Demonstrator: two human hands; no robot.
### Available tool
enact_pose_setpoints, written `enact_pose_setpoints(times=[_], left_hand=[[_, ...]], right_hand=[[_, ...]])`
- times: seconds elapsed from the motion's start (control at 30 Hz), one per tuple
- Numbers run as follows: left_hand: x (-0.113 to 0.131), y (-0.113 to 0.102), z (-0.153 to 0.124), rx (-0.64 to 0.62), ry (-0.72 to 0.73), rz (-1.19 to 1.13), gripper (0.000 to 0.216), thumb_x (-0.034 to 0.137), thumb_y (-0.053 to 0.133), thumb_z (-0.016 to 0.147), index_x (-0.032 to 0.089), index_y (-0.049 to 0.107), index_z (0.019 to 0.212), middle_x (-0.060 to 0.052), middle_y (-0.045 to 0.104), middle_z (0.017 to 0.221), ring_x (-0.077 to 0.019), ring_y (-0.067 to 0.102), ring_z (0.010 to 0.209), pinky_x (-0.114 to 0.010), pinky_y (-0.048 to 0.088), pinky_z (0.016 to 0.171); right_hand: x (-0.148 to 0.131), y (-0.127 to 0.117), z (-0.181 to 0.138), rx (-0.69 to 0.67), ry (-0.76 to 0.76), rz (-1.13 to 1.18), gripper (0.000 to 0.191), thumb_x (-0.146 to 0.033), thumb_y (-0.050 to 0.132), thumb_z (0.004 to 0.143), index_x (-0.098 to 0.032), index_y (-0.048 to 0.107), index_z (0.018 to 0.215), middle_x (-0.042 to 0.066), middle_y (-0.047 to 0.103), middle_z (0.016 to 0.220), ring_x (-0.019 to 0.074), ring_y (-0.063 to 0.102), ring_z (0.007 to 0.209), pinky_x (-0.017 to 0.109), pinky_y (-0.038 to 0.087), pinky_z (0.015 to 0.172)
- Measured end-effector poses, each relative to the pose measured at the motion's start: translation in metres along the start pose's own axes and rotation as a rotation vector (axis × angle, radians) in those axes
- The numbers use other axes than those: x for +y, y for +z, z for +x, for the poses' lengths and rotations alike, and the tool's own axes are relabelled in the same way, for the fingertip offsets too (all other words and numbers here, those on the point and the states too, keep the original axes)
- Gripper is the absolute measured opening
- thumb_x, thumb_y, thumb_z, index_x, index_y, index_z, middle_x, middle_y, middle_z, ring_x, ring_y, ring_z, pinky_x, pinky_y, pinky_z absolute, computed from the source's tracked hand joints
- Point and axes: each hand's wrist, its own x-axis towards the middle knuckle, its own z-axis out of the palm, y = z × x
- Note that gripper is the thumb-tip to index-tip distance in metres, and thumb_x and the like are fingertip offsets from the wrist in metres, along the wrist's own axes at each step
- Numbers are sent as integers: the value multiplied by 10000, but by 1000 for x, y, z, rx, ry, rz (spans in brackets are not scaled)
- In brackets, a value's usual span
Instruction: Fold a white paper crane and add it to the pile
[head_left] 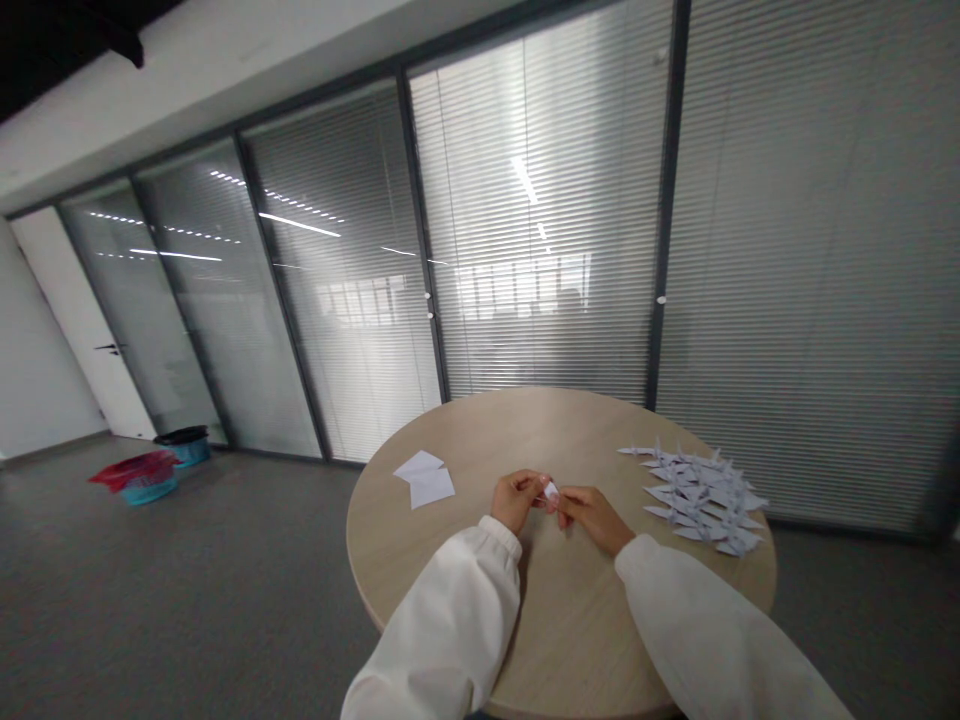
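Over the middle of the round table, my left hand [517, 498] pinches a small piece of folded white paper [551, 490]. From the other side, my right hand [589, 513] grips the same folded paper between thumb and fingers. Most of the paper is covered by the fingertips, so its exact shape cannot be made out. On the right of the table sit several folded paper cranes [697, 495] in close rows. A few white paper sheets [430, 480] lie overlapping on the left, apart from my left hand.
The round wooden table [540, 425] stands before a glass partition [540, 220] with blinds. On the floor at far left are a blue bin with a red liner [146, 480] and one with a black liner [187, 445], near a white door [82, 320].
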Motion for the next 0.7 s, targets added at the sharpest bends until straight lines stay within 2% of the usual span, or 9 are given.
enact_pose_setpoints(times=[0.17, 0.3, 0.43, 0.57, 0.7], left_hand=[[-3, -1, 1, -4, -32, -23, 366, 415, 701, 538, 109, 642, 732, -50, 638, 617, -129, 582, 575, -211, 449, 510], [-5, -1, 1, -79, -49, -50, 370, 372, 716, 536, 115, 639, 791, -42, 637, 627, -116, 576, 565, -211, 450, 517], [-3, -1, 0, -121, -59, -44, 395, 372, 721, 528, 115, 638, 817, -39, 635, 641, -113, 570, 564, -216, 453, 524], [-2, -1, -1, -168, -70, -47, 460, 391, 717, 528, 118, 634, 889, -41, 631, 655, -116, 568, 581, -212, 452, 526], [-4, -2, 0, -149, -63, -56, 470, 400, 725, 514, 112, 639, 875, -48, 624, 679, -121, 559, 596, -218, 459, 520]], right_hand=[[6, 1, 2, 83, 10, -18, 418, -510, 396, 798, -166, 579, 645, -6, 553, 527, 125, 511, 516, 217, 386, 534], [15, 2, 4, 58, 42, 150, 434, -555, 365, 788, -165, 542, 715, -11, 538, 512, 128, 502, 484, 227, 393, 506], [17, 3, 5, 32, 38, 205, 416, -542, 378, 788, -161, 526, 710, -17, 518, 502, 123, 484, 469, 225, 376, 489], [14, 3, 3, 36, 27, 155, 394, -508, 356, 810, -166, 515, 694, -23, 509, 504, 118, 476, 473, 221, 370, 492], [12, 2, 1, 90, 8, 15, 345, -474, 350, 827, -185, 492, 704, -37, 510, 507, 111, 472, 478, 214, 367, 512]])
